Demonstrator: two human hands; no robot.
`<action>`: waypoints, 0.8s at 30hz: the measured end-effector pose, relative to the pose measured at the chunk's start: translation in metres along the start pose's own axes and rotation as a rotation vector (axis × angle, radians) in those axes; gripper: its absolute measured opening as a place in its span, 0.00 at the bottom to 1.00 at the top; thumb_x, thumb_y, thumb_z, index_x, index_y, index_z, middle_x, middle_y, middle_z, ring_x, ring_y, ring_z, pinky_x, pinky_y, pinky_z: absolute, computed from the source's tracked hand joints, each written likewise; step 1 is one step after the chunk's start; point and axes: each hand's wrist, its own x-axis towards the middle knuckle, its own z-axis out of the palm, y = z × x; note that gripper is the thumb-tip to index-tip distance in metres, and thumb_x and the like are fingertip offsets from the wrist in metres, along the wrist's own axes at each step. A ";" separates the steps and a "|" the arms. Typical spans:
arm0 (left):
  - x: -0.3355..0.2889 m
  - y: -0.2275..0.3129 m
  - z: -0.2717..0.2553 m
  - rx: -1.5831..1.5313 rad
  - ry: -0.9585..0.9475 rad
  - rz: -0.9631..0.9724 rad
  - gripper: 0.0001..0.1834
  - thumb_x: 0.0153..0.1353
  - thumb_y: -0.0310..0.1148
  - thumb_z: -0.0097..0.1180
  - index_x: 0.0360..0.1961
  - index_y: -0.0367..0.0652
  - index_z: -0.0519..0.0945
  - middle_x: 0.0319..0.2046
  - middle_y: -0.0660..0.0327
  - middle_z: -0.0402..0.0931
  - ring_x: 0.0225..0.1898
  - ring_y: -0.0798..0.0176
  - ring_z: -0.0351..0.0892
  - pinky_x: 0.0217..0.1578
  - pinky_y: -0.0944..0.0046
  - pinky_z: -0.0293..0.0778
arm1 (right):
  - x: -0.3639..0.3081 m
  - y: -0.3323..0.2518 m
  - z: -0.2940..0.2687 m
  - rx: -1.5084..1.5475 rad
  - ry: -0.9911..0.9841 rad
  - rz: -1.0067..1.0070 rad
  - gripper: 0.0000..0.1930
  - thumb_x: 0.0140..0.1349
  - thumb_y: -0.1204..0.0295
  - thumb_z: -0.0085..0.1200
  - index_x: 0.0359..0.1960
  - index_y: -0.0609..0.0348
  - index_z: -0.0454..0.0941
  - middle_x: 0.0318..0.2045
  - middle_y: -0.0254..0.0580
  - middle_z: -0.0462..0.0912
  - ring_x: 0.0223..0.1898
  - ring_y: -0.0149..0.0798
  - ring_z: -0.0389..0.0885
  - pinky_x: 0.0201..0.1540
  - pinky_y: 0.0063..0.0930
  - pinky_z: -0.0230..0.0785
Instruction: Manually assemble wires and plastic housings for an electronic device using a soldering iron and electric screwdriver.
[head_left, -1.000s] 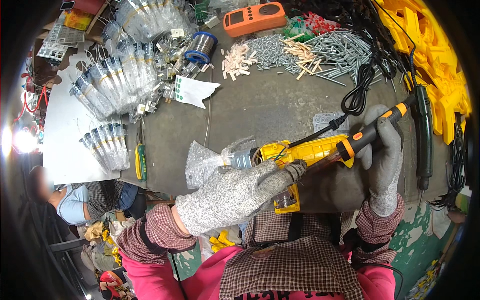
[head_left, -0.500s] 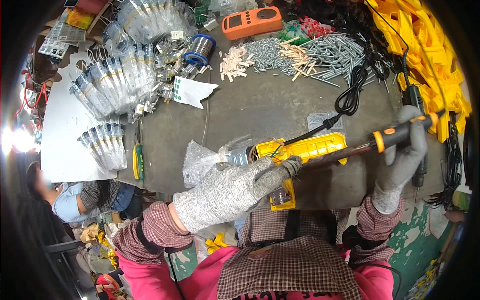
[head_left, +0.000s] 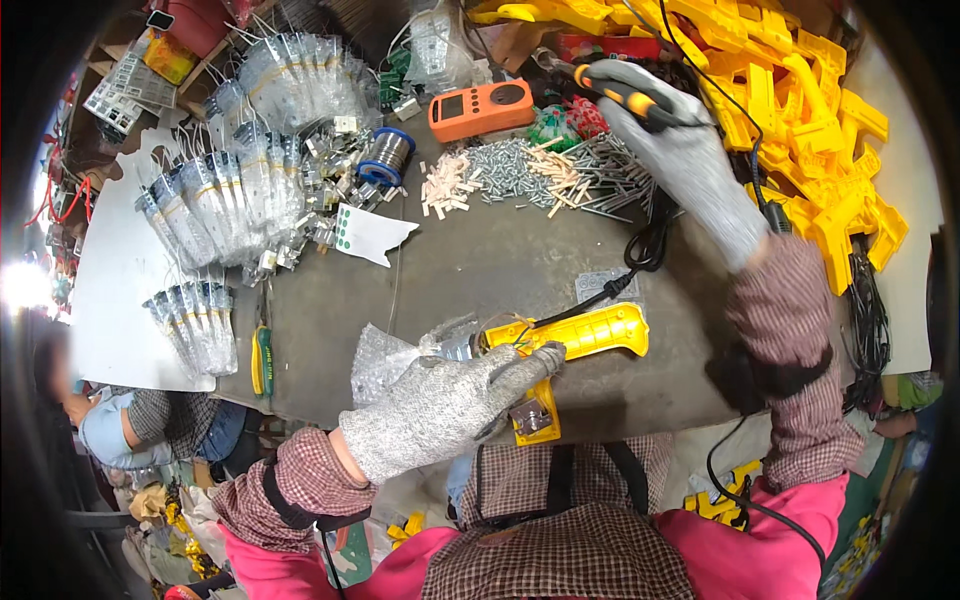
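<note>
Left hand (head_left: 435, 410), fingers curled, holds the wired end of the open yellow housing (head_left: 605, 330) over the near worktop (head_left: 480, 260); should that grip slacken, the wires (head_left: 522, 343) could shift. Farther out, right hand (head_left: 652, 125) is closed round a soldering iron (head_left: 640, 103); a low sweep could scatter the adjacent screws (head_left: 508, 170).

Smooth, glossy plastic forms the yellow housing (head_left: 595, 332) at centre, matt knitted cloth covers the hands (head_left: 430, 408), clear crinkled plastic makes the bag (head_left: 378, 372) left of centre, shiny metal the screws (head_left: 510, 170) at upper centre, matt paper the torn sheet (head_left: 373, 233) at upper left, and the tabletop (head_left: 480, 255) looks dull.
</note>
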 end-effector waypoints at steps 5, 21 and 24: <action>0.004 0.003 -0.003 0.050 -0.063 -0.036 0.39 0.49 0.45 0.70 0.64 0.55 0.72 0.52 0.48 0.78 0.49 0.40 0.80 0.30 0.53 0.79 | 0.043 0.079 0.049 -0.546 -0.124 -0.096 0.20 0.65 0.65 0.57 0.59 0.42 0.74 0.47 0.43 0.83 0.47 0.46 0.83 0.48 0.37 0.77; 0.003 -0.005 0.007 0.130 -0.060 -0.025 0.36 0.52 0.50 0.66 0.64 0.58 0.73 0.44 0.63 0.81 0.51 0.53 0.79 0.20 0.55 0.67 | -0.108 -0.119 -0.055 0.318 -0.493 0.472 0.14 0.62 0.77 0.54 0.50 0.62 0.79 0.39 0.46 0.84 0.42 0.34 0.83 0.47 0.28 0.75; 0.005 -0.002 0.001 0.123 -0.105 -0.035 0.37 0.50 0.43 0.66 0.64 0.58 0.73 0.43 0.63 0.81 0.51 0.53 0.79 0.18 0.55 0.66 | -0.157 -0.122 -0.031 0.504 -0.533 0.502 0.14 0.61 0.75 0.61 0.50 0.57 0.78 0.38 0.44 0.83 0.40 0.36 0.85 0.45 0.29 0.77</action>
